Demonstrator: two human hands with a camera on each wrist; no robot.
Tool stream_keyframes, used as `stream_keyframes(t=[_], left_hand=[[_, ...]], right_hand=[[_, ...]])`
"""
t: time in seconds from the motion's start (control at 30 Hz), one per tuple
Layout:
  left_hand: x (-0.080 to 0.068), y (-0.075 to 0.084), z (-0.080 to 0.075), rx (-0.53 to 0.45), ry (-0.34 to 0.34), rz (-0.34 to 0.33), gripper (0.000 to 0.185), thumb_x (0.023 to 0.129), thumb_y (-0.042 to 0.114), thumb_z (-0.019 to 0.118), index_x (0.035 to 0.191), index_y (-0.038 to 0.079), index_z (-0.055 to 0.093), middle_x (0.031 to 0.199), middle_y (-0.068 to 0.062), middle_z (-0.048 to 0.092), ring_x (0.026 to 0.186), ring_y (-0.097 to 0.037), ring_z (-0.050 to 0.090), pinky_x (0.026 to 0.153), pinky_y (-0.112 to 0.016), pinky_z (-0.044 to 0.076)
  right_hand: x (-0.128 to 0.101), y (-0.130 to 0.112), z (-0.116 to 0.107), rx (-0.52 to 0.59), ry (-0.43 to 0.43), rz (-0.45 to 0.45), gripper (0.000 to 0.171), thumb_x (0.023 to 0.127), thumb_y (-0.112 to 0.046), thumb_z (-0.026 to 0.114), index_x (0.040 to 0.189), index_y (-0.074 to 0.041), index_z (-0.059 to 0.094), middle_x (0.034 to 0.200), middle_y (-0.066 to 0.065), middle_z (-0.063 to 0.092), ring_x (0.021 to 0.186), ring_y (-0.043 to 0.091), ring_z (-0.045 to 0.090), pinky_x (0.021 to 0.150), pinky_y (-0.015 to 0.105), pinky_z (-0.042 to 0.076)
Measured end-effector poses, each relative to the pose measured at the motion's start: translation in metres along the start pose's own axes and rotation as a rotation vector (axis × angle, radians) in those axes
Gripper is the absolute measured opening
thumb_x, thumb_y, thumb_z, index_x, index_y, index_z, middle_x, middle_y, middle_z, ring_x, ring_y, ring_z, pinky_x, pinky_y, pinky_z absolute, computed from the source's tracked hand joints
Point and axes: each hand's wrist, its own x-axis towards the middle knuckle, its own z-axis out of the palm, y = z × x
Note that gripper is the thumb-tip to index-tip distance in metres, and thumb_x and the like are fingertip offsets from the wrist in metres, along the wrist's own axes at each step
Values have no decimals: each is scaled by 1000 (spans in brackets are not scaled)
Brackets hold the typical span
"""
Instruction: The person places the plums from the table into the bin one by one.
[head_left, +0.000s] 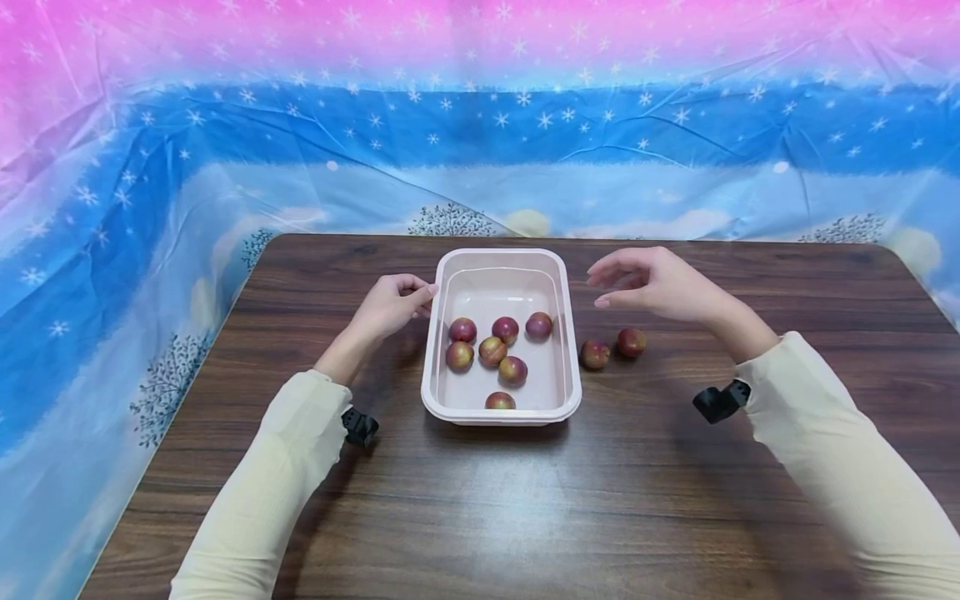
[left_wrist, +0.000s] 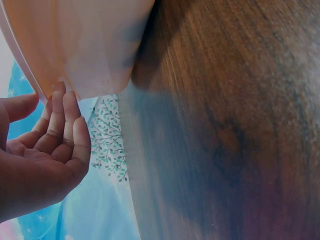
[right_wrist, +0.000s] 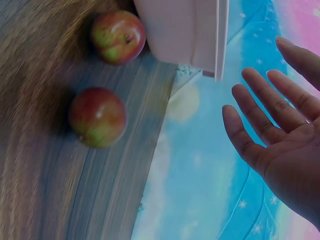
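A white plastic container [head_left: 501, 417] holds several red and yellow-green plums [head_left: 492, 351]. At its left side, my left hand [head_left: 393, 307] pinches the rim; in the left wrist view the thumb [left_wrist: 22, 106] is at the rim's edge and the fingertips [left_wrist: 59, 89] lie against the outer wall. Two more plums [head_left: 596, 355] [right_wrist: 98, 117] sit on the table just right of the container. Above and behind them hovers my right hand [head_left: 663, 283], its fingers spread and loosely bent. Its palm [right_wrist: 295, 160] shows bare in the right wrist view, apart from both plums.
The dark wood-grain table [head_left: 495, 517] extends around the container, its far edge not far behind it. A pink and blue snowflake cloth [head_left: 480, 125] hangs behind and to the left. Black wrist cameras [head_left: 722, 402] are strapped over the pale sleeves [head_left: 832, 450].
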Motion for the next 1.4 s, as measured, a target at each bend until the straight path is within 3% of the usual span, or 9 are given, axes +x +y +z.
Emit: stream_keyframes(t=[0.3, 0.5, 0.87, 1.4], left_hand=[[0, -1, 0, 1, 0, 2, 31, 94, 22, 51, 102, -6, 59, 87, -17, 63, 90, -36, 59, 83, -43, 47], [-1, -1, 0, 5, -3, 2, 30, 95, 22, 51, 103, -6, 59, 89, -18, 62, 91, -36, 59, 84, -43, 47], [-1, 0, 0, -4, -4, 7, 30, 95, 21, 51, 103, -7, 59, 90, -19, 62, 91, -37, 59, 84, -44, 47], [-1, 0, 0, 2, -6, -3, 30, 95, 22, 50, 104, -6, 59, 91, -18, 62, 91, -36, 59, 85, -44, 46]], right_hand=[[-14, 11, -7, -20, 29, 48, 31, 82, -11, 68, 112, -6, 61, 104, 7, 64, 92, 20, 61, 73, 26, 49], [-22, 20, -9, -37, 38, 74, 34, 82, -15, 70, 113, -7, 61, 106, 7, 63, 89, 17, 60, 68, 26, 48], [-31, 41, -6, -54, 8, 80, 36, 83, -20, 68, 113, -2, 60, 106, 14, 63, 92, 20, 60, 71, 23, 48], [-43, 66, 6, -38, 0, 143, 35, 83, -17, 69, 113, -1, 60, 108, 13, 62, 99, 24, 57, 80, 30, 44]])
